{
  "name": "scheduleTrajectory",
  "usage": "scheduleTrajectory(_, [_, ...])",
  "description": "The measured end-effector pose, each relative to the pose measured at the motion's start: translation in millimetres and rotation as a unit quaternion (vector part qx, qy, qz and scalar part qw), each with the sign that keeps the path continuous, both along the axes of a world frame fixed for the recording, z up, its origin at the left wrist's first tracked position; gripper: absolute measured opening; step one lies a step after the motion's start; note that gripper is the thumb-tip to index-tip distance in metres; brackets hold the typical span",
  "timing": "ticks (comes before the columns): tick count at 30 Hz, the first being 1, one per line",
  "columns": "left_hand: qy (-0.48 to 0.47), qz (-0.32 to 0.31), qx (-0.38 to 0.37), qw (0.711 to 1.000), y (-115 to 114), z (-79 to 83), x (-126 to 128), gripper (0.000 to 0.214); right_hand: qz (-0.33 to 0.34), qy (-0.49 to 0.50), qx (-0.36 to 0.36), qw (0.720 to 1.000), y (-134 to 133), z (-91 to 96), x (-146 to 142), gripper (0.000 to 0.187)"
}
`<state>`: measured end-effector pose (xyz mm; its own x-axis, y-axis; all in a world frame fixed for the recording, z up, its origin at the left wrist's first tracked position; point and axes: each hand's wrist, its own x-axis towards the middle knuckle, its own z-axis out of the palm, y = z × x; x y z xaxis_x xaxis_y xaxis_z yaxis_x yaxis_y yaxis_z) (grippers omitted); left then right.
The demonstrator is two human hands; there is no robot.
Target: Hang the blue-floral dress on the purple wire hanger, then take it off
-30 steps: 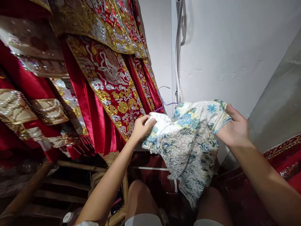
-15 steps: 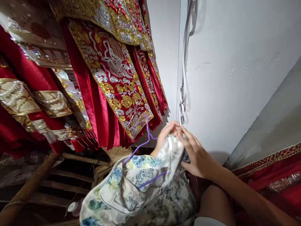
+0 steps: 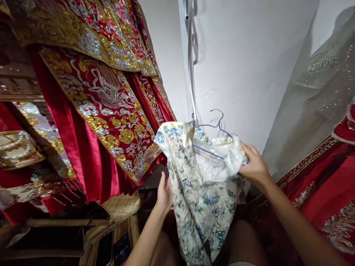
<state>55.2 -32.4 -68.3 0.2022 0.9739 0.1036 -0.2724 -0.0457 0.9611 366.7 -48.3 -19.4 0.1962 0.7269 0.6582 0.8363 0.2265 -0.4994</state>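
Floral garment (image 3: 199, 188), white with blue, green and yellow print, hangs between the person's two hands, in front of the lower torso and above the knees. Right hand (image 3: 255, 165) grasps the garment at its upper right corner; thumb lies over the cloth on the near side, the other fingers partly hidden behind it. The bulk of the cloth falls to the left of this hand and below it. Left hand (image 3: 165, 194) is at the garment's left edge, below the upper left corner; thumb points up, clear of the cloth, fingers run behind the edge. Whether this hand grips or merely touches cannot be told. Purple hanger (image 3: 218, 125) sits in the top of the garment, its hook rising free above the cloth in front of the pale wall (image 3: 238, 55), its lower bar crossing the opening. Hanger hook lies up and left of the right hand, well apart from the left. Beyond the left hand hangs a red embroidered gown (image 3: 111, 107); below that, a dark phone (image 3: 122, 250) with lit digits rests near the left forearm. Red beaded fabric (image 3: 330, 177) lies beyond the right forearm.
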Motion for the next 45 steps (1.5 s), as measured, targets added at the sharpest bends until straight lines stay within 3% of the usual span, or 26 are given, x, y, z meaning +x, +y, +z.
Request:
scheduleTrajectory(3, [-0.033,0.059,-0.085,0.994,-14.9,-21.9,-2.5,0.061,0.012,-0.033,-0.004,0.999,10.8,28.3,-15.6,0.077])
scheduleTrajectory(6, [-0.013,0.105,-0.108,0.988,-28.9,-41.2,1.2,0.059,0.054,-0.076,0.008,0.996,10.7,42.9,-41.4,0.078])
scheduleTrajectory(9, [-0.006,0.145,-0.117,0.982,-43.3,-60.7,5.0,0.065,0.104,-0.106,0.032,0.988,-0.3,40.5,-55.7,0.079])
scheduleTrajectory(11, [-0.012,0.143,-0.141,0.980,-53.6,-74.9,8.5,0.072,0.190,-0.112,0.056,0.974,-12.2,30.4,-57.6,0.073])
scheduleTrajectory(13, [-0.033,0.139,-0.159,0.977,-64.3,-88.5,13.9,0.080,0.293,-0.079,0.075,0.950,-27.1,12.3,-59.3,0.064])
scheduleTrajectory(15, [-0.053,0.139,-0.169,0.974,-74.4,-99.1,20.5,0.084,0.341,0.005,0.077,0.937,-44.3,-15.6,-66.4,0.056])
scheduleTrajectory(17, [-0.058,0.141,-0.174,0.973,-82.4,-104.9,26.9,0.082,0.304,0.141,0.059,0.940,-61.7,-52.2,-82.2,0.045])
scheduleTrajectory(19, [-0.048,0.143,-0.179,0.972,-87.4,-105.6,31.8,0.079,0.198,0.325,0.021,0.925,-76.0,-92.3,-105.6,0.030])
scheduleTrajectory(21, [-0.032,0.140,-0.186,0.972,-89.8,-102.8,34.1,0.078,0.123,0.460,-0.080,0.876,-84.2,-127.7,-130.8,0.031])
scheduleTrajectory(22, [-0.026,0.134,-0.193,0.972,-90.4,-100.8,34.1,0.080,0.126,0.498,-0.159,0.843,-85.9,-140.9,-141.7,0.040])
scheduleTrajectory(24, [-0.026,0.118,-0.211,0.970,-91.7,-96.8,32.0,0.083,0.148,0.541,-0.249,0.789,-85.8,-154.7,-156.6,0.053])
scheduleTrajectory(26, [-0.045,0.102,-0.225,0.968,-93.5,-94.1,27.7,0.085,0.189,0.528,-0.275,0.781,-83.4,-153.0,-159.9,0.057])
scheduleTrajectory(30, [-0.056,0.113,-0.209,0.970,-96.9,-93.2,18.7,0.082,0.206,0.453,-0.268,0.825,-79.4,-136.7,-143.3,0.057])
scheduleTrajectory(33, [-0.052,0.135,-0.206,0.968,-99.1,-92.1,17.0,0.082,0.200,0.431,-0.276,0.836,-79.6,-136.4,-134.6,0.056])
scheduleTrajectory(39, [-0.106,0.084,-0.251,0.958,-106.5,-86.5,26.1,0.078,0.231,0.426,-0.339,0.806,-84.8,-141.1,-134.2,0.056])
scheduleTrajectory(43, [-0.067,0.138,-0.238,0.959,-98.4,-94.4,18.7,0.062,0.255,0.455,-0.333,0.786,-88.6,-137.2,-126.7,0.056])
scheduleTrajectory(45, [-0.021,0.230,-0.195,0.953,-87.5,-102.8,6.6,0.053,0.236,0.484,-0.314,0.782,-90.8,-135.3,-122.7,0.054])
